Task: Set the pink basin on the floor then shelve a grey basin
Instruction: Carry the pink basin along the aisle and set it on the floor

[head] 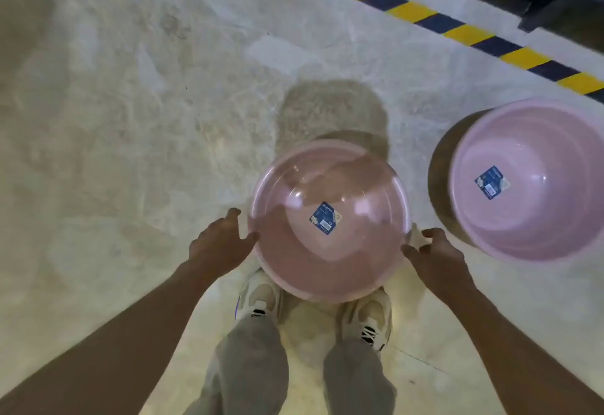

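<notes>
No legible text for you here. Blue label (324, 218) inside the pink basin (330, 251) at your feet: print too blurred. Same on the label (491, 182) in the second pink basin (536, 218) to your right.

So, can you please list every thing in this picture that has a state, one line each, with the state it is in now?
Pink basin: upright, mouth up, empty, just in front of the shoes; a blue label inside.
Second pink basin: on the floor to the right, mouth up, empty, apart from the first.
Left hand: open, fingers spread at the basin's left rim.
Right hand: open, fingers curled beside the right rim.
</notes>
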